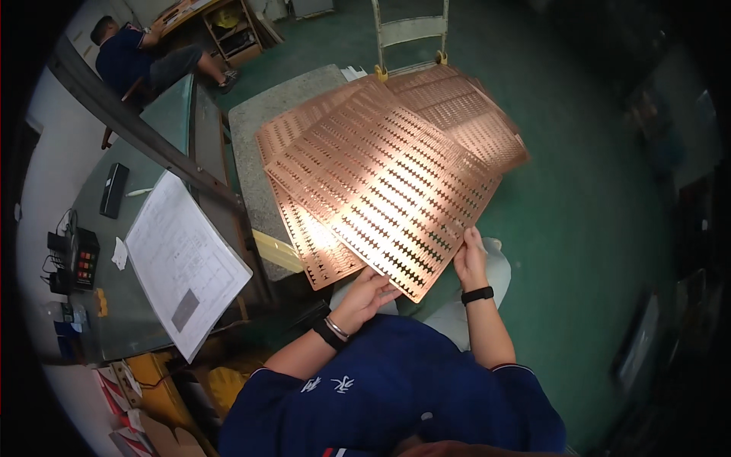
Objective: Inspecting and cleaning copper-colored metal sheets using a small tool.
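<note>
A copper-coloured sheet [415,202] punched with rows of small cut-outs lies tilted toward me, its near corner over my lap. My left hand [367,299] grips its near-left edge, thumb and fingers closed on it. On the right edge, my right hand [472,263] pinches the same sheet. Beneath and beyond it, more perforated copper sheets are fanned out: one lower sheet [308,244] shows at the left, and a stack of others [464,114] lies at the far right. Bright light glares off the middle of the held sheet.
The sheets rest over a grey-topped table [247,145]. A hand trolley [411,32] stands behind. At left, a paper drawing [183,244] lies on a green desk [164,137] with a black case [114,190]. A metal post [145,137] crosses there. A seated person [133,57] is at far left.
</note>
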### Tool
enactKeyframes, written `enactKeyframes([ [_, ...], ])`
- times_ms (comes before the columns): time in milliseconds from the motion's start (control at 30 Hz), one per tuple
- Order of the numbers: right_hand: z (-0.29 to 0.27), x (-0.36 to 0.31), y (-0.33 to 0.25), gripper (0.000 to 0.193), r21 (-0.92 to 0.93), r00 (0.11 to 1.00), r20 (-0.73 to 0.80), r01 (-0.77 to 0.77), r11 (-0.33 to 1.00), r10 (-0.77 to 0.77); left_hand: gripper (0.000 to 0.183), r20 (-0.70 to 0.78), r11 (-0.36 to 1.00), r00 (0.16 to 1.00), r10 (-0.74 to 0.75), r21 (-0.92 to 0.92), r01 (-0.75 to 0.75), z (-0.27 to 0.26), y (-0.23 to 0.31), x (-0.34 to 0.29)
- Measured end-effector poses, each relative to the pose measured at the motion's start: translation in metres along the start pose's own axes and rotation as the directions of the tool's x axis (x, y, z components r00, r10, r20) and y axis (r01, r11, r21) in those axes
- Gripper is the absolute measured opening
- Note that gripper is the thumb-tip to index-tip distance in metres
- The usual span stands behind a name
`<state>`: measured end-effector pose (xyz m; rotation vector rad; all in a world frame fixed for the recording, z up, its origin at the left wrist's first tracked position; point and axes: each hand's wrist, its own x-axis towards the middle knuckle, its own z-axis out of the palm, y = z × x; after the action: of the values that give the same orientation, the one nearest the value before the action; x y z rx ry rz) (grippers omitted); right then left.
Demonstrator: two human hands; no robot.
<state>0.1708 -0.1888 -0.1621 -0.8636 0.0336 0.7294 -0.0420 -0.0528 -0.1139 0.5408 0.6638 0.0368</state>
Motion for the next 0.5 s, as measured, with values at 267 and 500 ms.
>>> enactKeyframes([
  [267, 0.020, 0.002, -0.060, 0.036, -0.117, 0.928, 0.083, 0.372, 0.921, -0.364, 0.045, 0.044, 0.918, 0.993, -0.112, 0.388, 0.086, 0.003, 0.013, -0.004],
  [500, -0.012, -0.041, -0.175, 0.038, -0.243, 0.812, 0.056, 0.575, 0.781, -0.580, 0.021, -0.056, 0.611, 0.664, 0.745, 0.456, -0.647, 0.015, 0.097, -0.012],
])
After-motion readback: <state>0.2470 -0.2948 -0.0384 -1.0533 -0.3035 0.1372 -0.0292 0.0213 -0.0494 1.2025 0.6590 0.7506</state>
